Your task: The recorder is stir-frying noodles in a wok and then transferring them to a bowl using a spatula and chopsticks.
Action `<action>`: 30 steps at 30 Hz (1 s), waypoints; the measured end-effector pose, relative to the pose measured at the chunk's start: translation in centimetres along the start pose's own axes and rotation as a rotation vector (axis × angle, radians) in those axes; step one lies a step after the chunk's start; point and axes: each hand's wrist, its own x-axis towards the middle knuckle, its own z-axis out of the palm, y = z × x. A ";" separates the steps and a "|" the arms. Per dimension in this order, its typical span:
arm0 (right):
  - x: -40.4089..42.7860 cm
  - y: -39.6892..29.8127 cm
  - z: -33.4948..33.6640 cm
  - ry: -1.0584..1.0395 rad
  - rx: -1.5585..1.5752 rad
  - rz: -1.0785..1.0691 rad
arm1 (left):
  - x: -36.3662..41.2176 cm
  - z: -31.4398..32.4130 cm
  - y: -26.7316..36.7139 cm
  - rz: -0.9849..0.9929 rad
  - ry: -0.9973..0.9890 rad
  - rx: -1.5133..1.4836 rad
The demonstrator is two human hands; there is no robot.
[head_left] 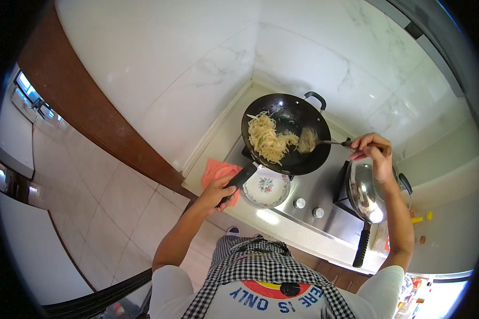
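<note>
A black wok (286, 115) sits over the left burner, tilted a little, with my left hand (222, 192) closed around its long black handle (239, 181). Pale shredded food (265, 137), perhaps potato, is heaped in the wok's left half. My right hand (372, 151) grips a spatula (332, 142) by its handle end. The spatula's blurred head (307, 140) is inside the wok, right of the heap. Just below the wok, a white bowl (266, 187) with a floral pattern stands at the stove's edge, partly covered by the wok's rim.
A pink cloth (218, 170) lies on the counter (239, 209) beside the bowl. On the stove's (323, 195) right burner sits a second, shiny metal pan (363, 185) whose black handle (361, 245) juts over the counter front. Two knobs face me. Marble-patterned walls (207, 79) meet behind the wok.
</note>
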 end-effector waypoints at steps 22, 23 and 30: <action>5.9 1.3 7.9 0.396 0.487 -0.057 | 0.9 -1.2 -1.7 0.038 -0.056 0.012; 5.8 2.5 8.1 0.400 0.486 -0.059 | 1.0 -1.2 -1.7 0.041 -0.061 0.006; 4.3 1.9 5.9 0.136 0.240 -0.057 | 0.1 0.1 -0.1 0.025 -0.004 -0.003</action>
